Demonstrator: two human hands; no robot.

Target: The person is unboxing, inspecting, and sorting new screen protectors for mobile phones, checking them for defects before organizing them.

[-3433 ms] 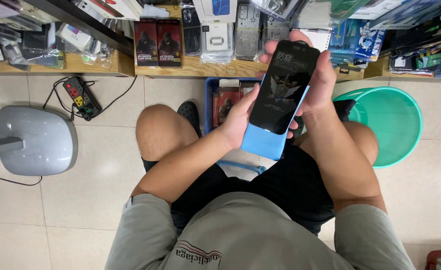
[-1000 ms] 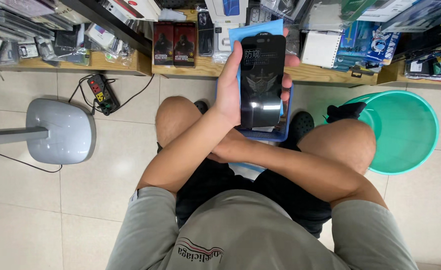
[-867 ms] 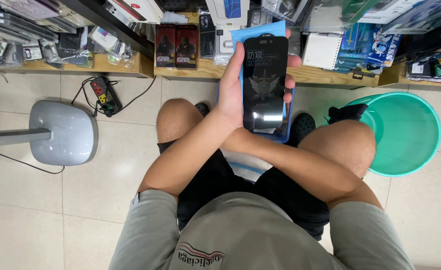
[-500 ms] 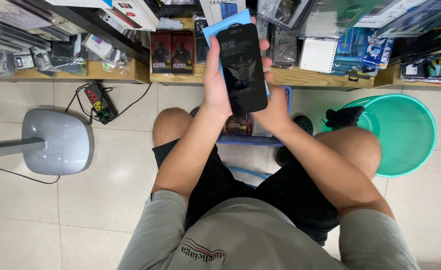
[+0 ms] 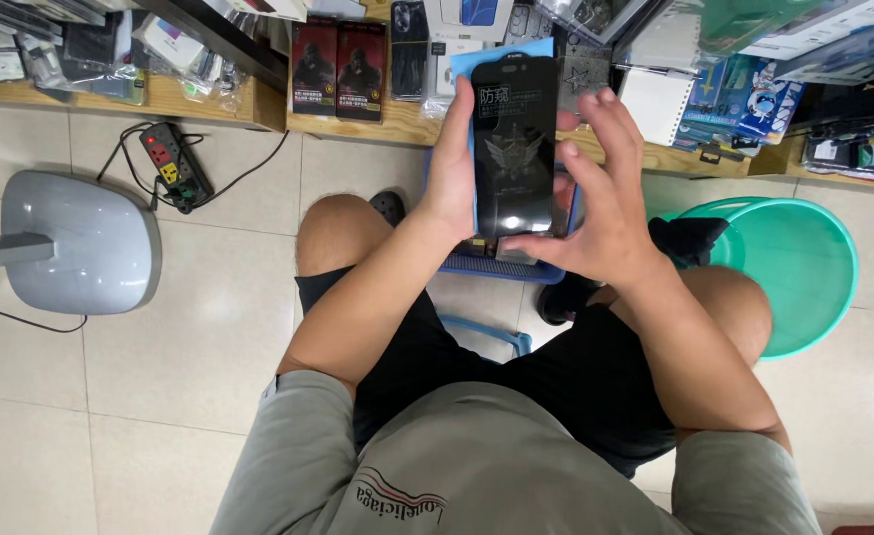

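Here both hands, left hand (image 5: 454, 173) and right hand (image 5: 595, 203), grip the upright black screen protector (image 5: 513, 144) between them.

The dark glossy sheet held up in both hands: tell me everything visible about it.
The dark sheet is a flat, glossy black rectangle with rounded corners, like a glass phone screen cover, faintly printed with an emblem. It is held upright over a light blue backing that shows at its top left. The left hand grips its left edge; the right hand supports its bottom right with fingers spread.
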